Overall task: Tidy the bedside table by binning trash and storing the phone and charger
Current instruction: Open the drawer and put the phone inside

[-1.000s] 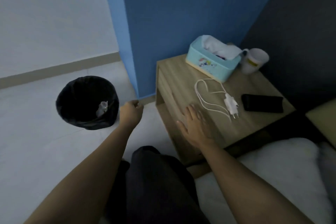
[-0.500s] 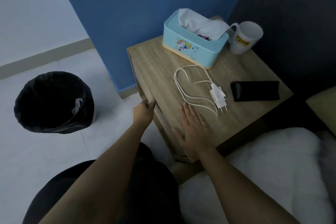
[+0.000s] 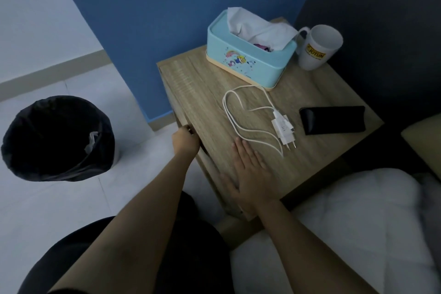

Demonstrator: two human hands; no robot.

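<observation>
A wooden bedside table (image 3: 198, 88) stands against the blue wall. On its top lie a white charger (image 3: 282, 129) with its looped cable (image 3: 235, 112) and, to the right, a black phone (image 3: 333, 120). My left hand (image 3: 185, 141) grips the top front edge of the table's drawer, fingers curled under it. My right hand (image 3: 250, 169) rests flat and spread on the tabletop, just below the cable. A black bin (image 3: 57, 138) with a liner stands on the floor at left, with a pale scrap of trash (image 3: 91, 142) inside.
A light blue tissue box (image 3: 248, 59) and a white mug (image 3: 318, 46) stand at the table's back. White bedding (image 3: 353, 222) fills the lower right, my dark-clothed knee (image 3: 167, 258) is below. Pale tiled floor lies between bin and table.
My left hand has moved from beside the bin to the drawer's front edge and curled onto it. My right hand has stayed flat on the tabletop. The view has shifted.
</observation>
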